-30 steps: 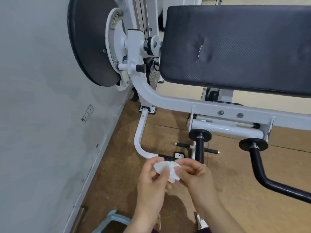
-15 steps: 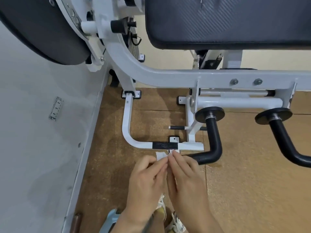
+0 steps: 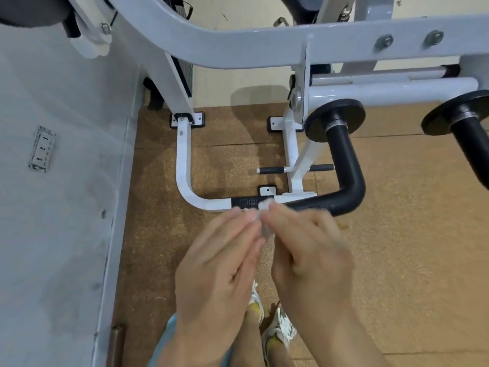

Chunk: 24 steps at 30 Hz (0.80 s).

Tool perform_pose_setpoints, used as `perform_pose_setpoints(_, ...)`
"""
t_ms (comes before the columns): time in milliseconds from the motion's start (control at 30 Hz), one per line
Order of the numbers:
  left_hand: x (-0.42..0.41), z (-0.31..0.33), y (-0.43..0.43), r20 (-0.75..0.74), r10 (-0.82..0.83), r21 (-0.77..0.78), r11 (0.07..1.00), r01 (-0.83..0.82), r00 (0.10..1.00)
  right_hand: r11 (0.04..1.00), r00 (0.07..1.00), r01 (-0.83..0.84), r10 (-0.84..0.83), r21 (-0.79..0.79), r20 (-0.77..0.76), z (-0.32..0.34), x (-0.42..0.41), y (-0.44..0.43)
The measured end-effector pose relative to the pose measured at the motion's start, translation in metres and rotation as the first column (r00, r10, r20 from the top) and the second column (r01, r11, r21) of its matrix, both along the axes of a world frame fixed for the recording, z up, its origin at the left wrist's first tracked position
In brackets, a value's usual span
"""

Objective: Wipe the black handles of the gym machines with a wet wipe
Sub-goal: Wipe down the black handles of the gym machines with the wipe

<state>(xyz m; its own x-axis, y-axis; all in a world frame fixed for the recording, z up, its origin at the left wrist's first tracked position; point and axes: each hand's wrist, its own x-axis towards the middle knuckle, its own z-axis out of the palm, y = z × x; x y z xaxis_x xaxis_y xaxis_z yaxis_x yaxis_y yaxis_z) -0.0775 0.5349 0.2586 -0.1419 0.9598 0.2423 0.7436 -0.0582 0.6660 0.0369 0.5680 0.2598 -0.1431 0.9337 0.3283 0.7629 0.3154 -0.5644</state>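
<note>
A small white wet wipe [image 3: 264, 207] sits between the fingertips of both my hands, mostly hidden by them. My left hand [image 3: 219, 271] and my right hand [image 3: 309, 255] are side by side at centre, fingers pointing forward, each pinching the wipe. Just beyond my right fingertips lies the end of a thick black bent handle [image 3: 344, 176], which hangs from a black disc on the white machine frame [image 3: 238, 46]. A second black handle [image 3: 471, 144] hangs at the far right, partly cut off by the frame edge.
A grey wall [image 3: 66, 181] runs down the left side. The white base tube [image 3: 185, 165] with a black grip strip lies on the brown cork floor [image 3: 410, 247]. Two short black pegs [image 3: 270, 170] stick out low on the frame. My feet in shoes [image 3: 277, 332] show below.
The view has tilted down and drawn closer to the handles; the black seat pad has left the view. Both hands keep pinching the wipe, which has gone from spread to bunched.
</note>
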Motion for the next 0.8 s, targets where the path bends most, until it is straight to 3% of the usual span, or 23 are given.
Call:
perform_pose_setpoints(167, -0.002, 0.004, 0.008, 0.060, 0.003, -0.076, 0.997, 0.002, 0.998, 0.999, 1.000, 0.020, -0.020, -0.041, 0.006, 0.005, -0.004, 0.002)
perform_pose_setpoints(233, 0.000, 0.008, -0.003, 0.013, -0.013, -0.084, 0.996, 0.015, 1.000, 0.999, 0.998, 0.028, -0.030, -0.036, -0.062, 0.005, 0.001, -0.016)
perform_pose_setpoints(300, 0.003, 0.007, -0.010, -0.048, -0.062, -0.057, 0.997, 0.059, 0.997, 0.987, 0.965, 0.100, -0.127, -0.125, -0.231, 0.007, -0.001, -0.019)
perform_pose_setpoints(333, 0.005, 0.005, -0.009, -0.074, -0.103, -0.042, 0.994, 0.100, 0.992, 0.961, 0.899, 0.143, -0.226, -0.236, -0.375, 0.009, -0.006, -0.017)
perform_pose_setpoints(400, 0.004, 0.003, -0.004, -0.107, -0.149, -0.037, 0.989, 0.146, 0.983, 0.876, 0.669, 0.133, -0.425, -0.464, -0.610, 0.011, -0.012, -0.015)
perform_pose_setpoints(467, 0.000, 0.005, 0.006, -0.123, -0.172, -0.084, 0.983, 0.162, 0.977, 0.819, 0.502, 0.072, -0.523, -0.570, -0.688, 0.012, -0.011, -0.016)
perform_pose_setpoints(533, -0.003, 0.012, 0.021, -0.141, -0.195, -0.146, 0.974, 0.175, 0.971, 0.794, 0.401, 0.019, -0.563, -0.608, -0.723, 0.012, -0.008, -0.021)
perform_pose_setpoints(633, -0.012, 0.018, 0.046, -0.061, -0.245, -0.272, 0.937, 0.220, 0.968, 0.744, 0.350, 0.012, -0.629, -0.668, -0.694, 0.012, -0.004, -0.026)
perform_pose_setpoints(700, -0.015, 0.018, 0.044, -0.005, -0.271, -0.248, 0.933, 0.261, 0.963, 0.696, 0.297, -0.010, -0.683, -0.718, -0.667, 0.013, 0.000, -0.025)
perform_pose_setpoints(800, -0.012, 0.002, 0.018, -0.227, -0.334, -0.079, 0.943, 0.324, 0.915, 0.697, 0.285, -0.031, -0.681, -0.716, -0.675, 0.016, 0.003, -0.022)
